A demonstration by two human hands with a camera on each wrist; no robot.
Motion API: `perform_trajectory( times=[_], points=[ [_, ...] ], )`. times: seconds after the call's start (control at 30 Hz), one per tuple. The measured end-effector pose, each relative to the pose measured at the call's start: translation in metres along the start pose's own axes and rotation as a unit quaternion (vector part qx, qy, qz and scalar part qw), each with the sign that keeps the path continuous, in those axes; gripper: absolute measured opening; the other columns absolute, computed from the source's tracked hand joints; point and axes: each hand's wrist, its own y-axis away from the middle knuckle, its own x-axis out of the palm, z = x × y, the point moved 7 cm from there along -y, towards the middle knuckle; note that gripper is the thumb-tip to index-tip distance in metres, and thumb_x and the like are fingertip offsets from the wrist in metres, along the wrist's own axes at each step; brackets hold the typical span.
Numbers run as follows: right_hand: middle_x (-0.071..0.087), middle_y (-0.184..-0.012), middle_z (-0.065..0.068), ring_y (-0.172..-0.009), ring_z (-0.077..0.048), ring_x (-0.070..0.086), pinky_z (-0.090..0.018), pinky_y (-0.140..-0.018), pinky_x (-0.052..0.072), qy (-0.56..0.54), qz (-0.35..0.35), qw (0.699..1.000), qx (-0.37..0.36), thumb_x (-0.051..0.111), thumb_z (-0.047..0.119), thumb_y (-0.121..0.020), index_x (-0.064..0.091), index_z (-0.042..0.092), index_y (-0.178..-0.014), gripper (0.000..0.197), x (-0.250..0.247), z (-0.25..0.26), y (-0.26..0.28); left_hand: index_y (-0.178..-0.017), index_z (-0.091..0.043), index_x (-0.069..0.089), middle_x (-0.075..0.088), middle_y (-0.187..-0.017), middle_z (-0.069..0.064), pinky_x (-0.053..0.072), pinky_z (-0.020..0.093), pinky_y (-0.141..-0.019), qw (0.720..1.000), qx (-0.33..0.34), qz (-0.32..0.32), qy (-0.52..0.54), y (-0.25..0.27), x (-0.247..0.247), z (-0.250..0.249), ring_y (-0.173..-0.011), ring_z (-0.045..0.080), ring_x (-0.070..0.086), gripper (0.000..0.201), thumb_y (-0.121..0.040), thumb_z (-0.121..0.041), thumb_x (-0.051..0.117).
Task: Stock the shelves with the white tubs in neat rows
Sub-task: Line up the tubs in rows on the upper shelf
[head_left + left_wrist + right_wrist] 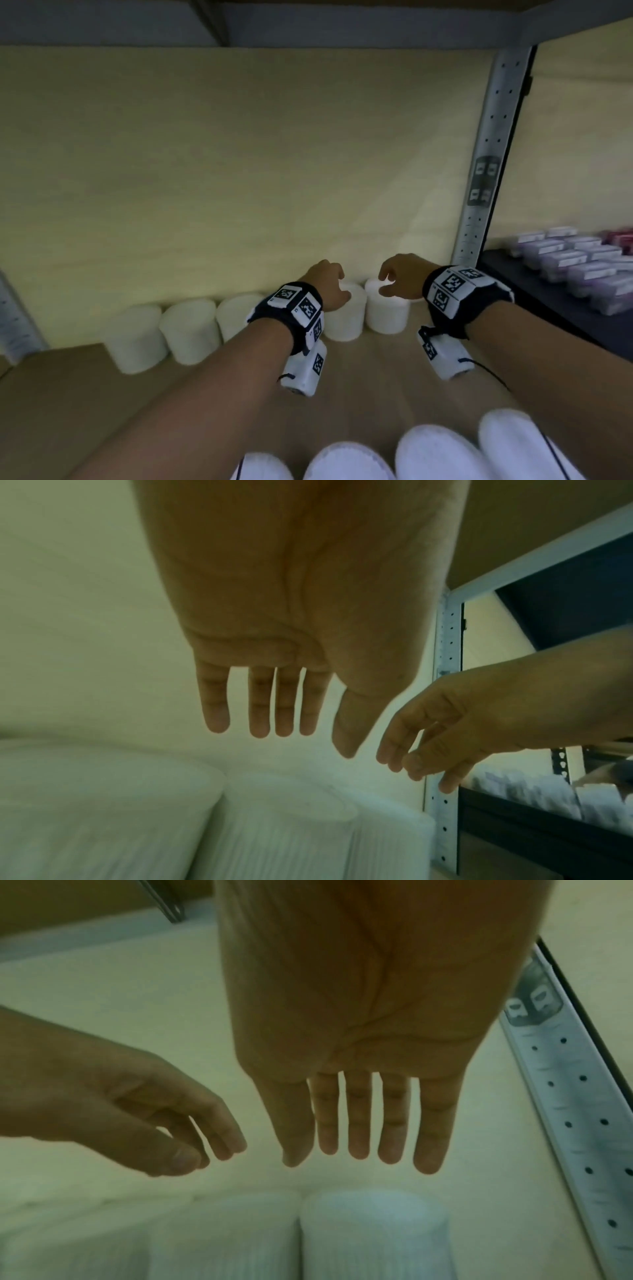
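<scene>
A row of white tubs lines the back of the wooden shelf (376, 377); the two at its right end are one tub (344, 318) and its neighbour (387, 313). My left hand (337, 284) hovers over the first of them and my right hand (385, 281) over the second. Both hold nothing. In the left wrist view the left hand (284, 737) has straight fingers above two tubs (308, 826). In the right wrist view the right hand (359, 1156) is likewise spread above a tub (373, 1231). More white tubs (442, 452) lie blurred at the near edge.
A perforated metal upright (486, 164) stands just right of the row. Beyond it a dark shelf (513, 274) carries purple boxes (582, 270). The pale back wall (239, 171) is close behind the tubs. Another shelf (342, 24) runs overhead.
</scene>
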Motion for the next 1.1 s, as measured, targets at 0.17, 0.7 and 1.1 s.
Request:
perform_trajectory(
  times=[0.17, 0.7, 1.1],
  points=[
    [0.042, -0.143, -0.008, -0.134, -0.024, 0.04, -0.033, -0.109, 0.035, 0.004, 0.015, 0.999, 0.03, 0.056, 0.038, -0.094, 0.046, 0.011, -0.136, 0.051, 0.018, -0.014, -0.029, -0.139, -0.01, 0.042, 0.038, -0.143, 0.012, 0.041, 0.041, -0.106, 1.0, -0.002, 0.014, -0.028, -0.03, 0.017, 0.0, -0.129, 0.029, 0.043, 0.059, -0.09, -0.039, 0.058],
    [0.04, -0.144, -0.011, -0.132, -0.027, 0.043, -0.033, -0.109, 0.036, 0.032, 0.009, 0.999, 0.03, 0.053, 0.04, -0.095, 0.041, 0.011, -0.142, 0.057, 0.03, -0.018, -0.036, -0.136, -0.01, 0.046, 0.04, -0.139, 0.009, 0.038, 0.047, -0.105, 0.998, 0.025, -0.006, -0.062, -0.036, 0.039, 0.006, -0.128, 0.029, 0.04, 0.055, -0.091, -0.04, 0.055],
    [0.034, -0.151, -0.007, -0.138, -0.024, 0.037, -0.029, -0.111, 0.032, 0.019, 0.036, 0.999, 0.009, 0.053, 0.01, -0.094, 0.041, 0.018, -0.144, 0.052, 0.03, -0.018, -0.03, -0.137, -0.013, 0.045, 0.041, -0.138, 0.007, 0.039, 0.045, -0.104, 0.997, 0.024, -0.023, -0.065, -0.034, 0.041, 0.007, -0.129, 0.028, 0.038, 0.054, -0.092, -0.041, 0.053]
  ],
)
